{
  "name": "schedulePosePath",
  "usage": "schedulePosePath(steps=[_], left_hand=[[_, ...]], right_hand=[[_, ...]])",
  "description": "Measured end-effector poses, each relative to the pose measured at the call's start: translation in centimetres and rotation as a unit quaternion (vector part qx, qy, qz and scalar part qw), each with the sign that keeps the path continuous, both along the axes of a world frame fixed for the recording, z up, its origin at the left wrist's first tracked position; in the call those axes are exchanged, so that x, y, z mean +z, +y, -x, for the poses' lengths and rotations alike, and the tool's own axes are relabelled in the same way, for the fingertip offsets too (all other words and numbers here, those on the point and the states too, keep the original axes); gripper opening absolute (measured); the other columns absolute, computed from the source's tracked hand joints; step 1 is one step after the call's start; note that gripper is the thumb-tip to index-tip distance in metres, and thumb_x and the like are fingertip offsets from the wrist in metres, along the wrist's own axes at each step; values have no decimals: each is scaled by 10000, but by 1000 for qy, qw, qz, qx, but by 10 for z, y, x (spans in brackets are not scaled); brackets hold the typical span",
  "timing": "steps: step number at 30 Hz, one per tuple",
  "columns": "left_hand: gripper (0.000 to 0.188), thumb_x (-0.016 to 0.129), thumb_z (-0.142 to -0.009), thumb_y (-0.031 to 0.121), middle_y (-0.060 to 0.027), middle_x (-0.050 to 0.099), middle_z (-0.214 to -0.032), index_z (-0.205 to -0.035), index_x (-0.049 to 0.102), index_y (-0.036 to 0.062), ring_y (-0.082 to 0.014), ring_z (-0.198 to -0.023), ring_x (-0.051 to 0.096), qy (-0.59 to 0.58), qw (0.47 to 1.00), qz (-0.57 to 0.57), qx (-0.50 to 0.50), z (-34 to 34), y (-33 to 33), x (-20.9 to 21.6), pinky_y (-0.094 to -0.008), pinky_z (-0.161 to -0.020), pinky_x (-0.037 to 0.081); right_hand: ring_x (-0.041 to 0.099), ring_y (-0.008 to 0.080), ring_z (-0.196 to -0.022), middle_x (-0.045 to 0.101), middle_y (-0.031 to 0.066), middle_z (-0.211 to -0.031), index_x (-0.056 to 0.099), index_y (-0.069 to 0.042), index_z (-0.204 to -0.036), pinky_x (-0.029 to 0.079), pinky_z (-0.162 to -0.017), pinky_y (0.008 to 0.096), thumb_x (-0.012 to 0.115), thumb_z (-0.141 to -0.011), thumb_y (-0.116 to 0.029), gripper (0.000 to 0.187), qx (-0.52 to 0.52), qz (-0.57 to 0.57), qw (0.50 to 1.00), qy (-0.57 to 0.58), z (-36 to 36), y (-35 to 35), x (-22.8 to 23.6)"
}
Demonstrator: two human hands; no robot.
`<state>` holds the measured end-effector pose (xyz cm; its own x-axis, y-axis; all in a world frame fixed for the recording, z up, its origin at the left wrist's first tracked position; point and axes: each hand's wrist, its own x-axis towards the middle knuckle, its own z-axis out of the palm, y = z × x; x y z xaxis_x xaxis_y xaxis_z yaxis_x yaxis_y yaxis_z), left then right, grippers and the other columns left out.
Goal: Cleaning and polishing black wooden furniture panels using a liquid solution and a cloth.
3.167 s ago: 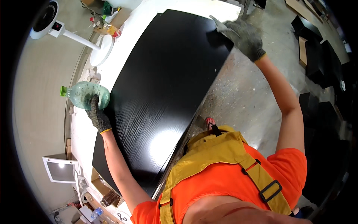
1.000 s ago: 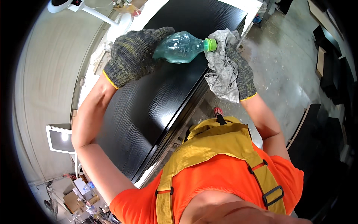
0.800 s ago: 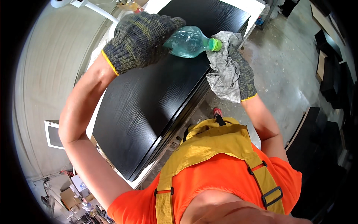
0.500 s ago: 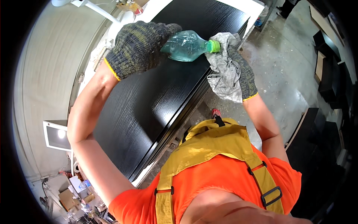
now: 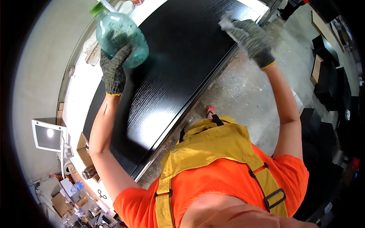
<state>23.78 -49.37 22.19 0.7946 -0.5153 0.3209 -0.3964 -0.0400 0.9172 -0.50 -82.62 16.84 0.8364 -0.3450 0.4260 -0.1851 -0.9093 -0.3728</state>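
– what is nearest?
– yellow overalls (image 5: pixel 207 140) over an orange shirt (image 5: pixel 205 180). just ahead, a glossy black panel (image 5: pixel 182 49) lies on a white bench (image 5: pixel 79 79).
– and the hands?
– both gloved. the left hand (image 5: pixel 114 73) is wrapped around a clear green bottle (image 5: pixel 121 34), capped and tilted, above the panel's left side. the right hand (image 5: pixel 254 42) grips a blurred grey cloth (image 5: pixel 230 28) at the panel's far right edge; contact is unclear.
– how far along?
– bottle and cloth are both in use; how much surface the cloth has covered, and what is left, does not show.
– farthest?
– another person's legs (image 5: pixel 288 10).
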Motion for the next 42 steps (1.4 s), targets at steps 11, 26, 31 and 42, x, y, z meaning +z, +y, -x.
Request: schedulePosePath(steps=[11,26,31,42], left_hand=[[588,759,-832,207,-143,647,-1249,-1342,556,-2,-262,-1133,624,31,998,-16,-54,-16,23,-44,-392,-1013,499],[681,861,-757,310,-124,666,-1173,-1294,577,2,-227,-1074,631,54,997,35,-44,-12,15,-42,-348,-966,499],[680,869,-750,297,-120,673,-1177,-1298,585,11,-228,-1077,633,78,995,30,-54,-13,14,-43,-350,-974,495],[699,873,-742,328,-122,669,-1188,-1299,586,17,-233,-1092,631,60,996,28,-52,-15,16,-43,-348,-978,491]], right_hand=[[656,276,-1018,712,140,-1090,711,-121,-1196,509,-899,353,627,-963,-325,321,-132,36,989,50,4,36,41],[640,299,-986,695,119,-1000,678,-243,-1255,492,-865,438,528,-970,-515,422,-79,185,969,142,13,27,29],[626,317,-973,679,142,-966,667,-256,-1284,495,-870,447,551,-961,-473,405,-115,174,978,11,19,25,17],[625,316,-920,642,143,-923,722,-159,-1131,507,-822,453,548,-970,-467,389,-87,253,963,31,19,29,26]])
